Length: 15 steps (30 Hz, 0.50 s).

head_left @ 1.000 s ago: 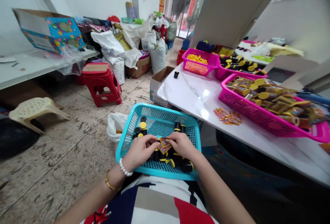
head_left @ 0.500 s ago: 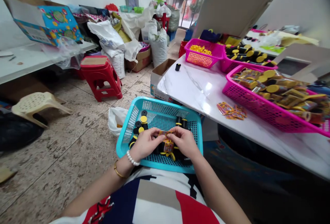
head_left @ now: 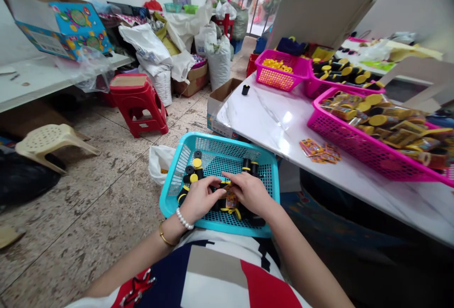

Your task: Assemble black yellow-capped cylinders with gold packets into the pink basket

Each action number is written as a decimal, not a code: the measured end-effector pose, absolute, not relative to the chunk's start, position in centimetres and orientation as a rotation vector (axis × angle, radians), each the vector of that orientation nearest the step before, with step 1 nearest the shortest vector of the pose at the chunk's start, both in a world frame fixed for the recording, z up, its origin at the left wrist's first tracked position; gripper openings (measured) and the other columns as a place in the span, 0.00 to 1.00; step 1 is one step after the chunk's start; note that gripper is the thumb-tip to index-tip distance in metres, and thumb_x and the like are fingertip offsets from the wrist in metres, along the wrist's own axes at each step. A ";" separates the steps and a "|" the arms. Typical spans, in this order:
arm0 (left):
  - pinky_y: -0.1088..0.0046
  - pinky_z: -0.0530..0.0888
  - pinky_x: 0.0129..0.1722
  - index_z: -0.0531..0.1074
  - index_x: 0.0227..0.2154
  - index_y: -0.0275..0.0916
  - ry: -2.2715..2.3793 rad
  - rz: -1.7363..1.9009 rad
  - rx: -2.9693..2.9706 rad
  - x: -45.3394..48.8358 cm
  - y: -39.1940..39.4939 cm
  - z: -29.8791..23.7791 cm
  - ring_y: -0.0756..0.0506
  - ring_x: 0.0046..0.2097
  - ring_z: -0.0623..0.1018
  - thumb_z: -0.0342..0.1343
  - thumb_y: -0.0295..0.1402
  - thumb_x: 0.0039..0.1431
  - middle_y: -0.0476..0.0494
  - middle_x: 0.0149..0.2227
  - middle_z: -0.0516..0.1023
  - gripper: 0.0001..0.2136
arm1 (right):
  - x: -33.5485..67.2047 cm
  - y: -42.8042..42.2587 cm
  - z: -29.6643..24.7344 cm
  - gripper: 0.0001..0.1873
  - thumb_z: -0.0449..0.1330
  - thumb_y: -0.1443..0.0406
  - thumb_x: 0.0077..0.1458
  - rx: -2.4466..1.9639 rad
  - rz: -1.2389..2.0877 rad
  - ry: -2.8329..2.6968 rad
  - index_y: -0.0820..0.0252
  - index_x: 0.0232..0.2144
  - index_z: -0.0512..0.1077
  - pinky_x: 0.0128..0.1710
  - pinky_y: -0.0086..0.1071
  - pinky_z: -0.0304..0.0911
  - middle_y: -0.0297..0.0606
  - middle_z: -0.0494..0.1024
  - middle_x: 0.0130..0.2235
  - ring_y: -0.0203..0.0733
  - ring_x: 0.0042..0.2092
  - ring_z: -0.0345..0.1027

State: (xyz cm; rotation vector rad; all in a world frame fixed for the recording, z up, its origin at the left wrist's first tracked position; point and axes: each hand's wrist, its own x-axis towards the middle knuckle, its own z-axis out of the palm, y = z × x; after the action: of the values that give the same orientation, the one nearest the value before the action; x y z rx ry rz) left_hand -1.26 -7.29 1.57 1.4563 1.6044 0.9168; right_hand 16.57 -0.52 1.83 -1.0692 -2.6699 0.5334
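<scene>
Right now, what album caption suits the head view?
Left hand and right hand over a turquoise basket of black and yellow pieces, beside a white table.

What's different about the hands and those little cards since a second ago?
The right hand has moved closer to the left hand, its forefinger now stretched toward it. Cards showed between them before; now one small card shows just below, and whether it was let go is unclear. The blue basket and card pile on the table stayed put.

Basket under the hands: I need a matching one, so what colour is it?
The basket is turquoise, best seen in the head view.
</scene>
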 end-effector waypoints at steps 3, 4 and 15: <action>0.75 0.68 0.32 0.77 0.28 0.38 1.576 0.912 1.530 -1.2 -7.1 1.6 0.48 0.30 0.75 0.57 0.33 0.53 0.47 0.29 0.80 0.06 | 16.2 -0.4 2.7 0.32 0.56 0.71 0.55 -0.998 0.616 -2.624 0.47 0.60 0.60 0.41 0.33 0.63 0.35 0.79 0.40 0.42 0.41 0.68; 0.75 0.67 0.30 0.77 0.25 0.37 1.594 0.907 1.511 -1.2 -7.0 1.5 0.49 0.29 0.75 0.56 0.33 0.54 0.47 0.27 0.79 0.07 | 16.2 -0.3 2.8 0.31 0.57 0.71 0.55 -0.992 0.646 -2.564 0.47 0.60 0.60 0.42 0.33 0.63 0.35 0.79 0.41 0.42 0.42 0.68; 0.78 0.58 0.13 0.75 0.33 0.36 1.571 0.649 1.301 -0.7 -7.1 0.0 0.50 0.13 0.67 0.48 0.35 0.57 0.53 0.13 0.68 0.12 | 17.5 -3.3 0.8 0.15 0.57 0.64 0.58 -1.268 0.824 -2.003 0.55 0.47 0.73 0.35 0.32 0.67 0.39 0.77 0.42 0.40 0.38 0.71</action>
State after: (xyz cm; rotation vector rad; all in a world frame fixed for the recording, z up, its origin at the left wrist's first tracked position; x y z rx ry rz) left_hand -0.70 -7.05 0.00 1.3012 1.5711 0.6485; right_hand 17.53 -3.31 0.77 -1.2679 -2.0029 0.8238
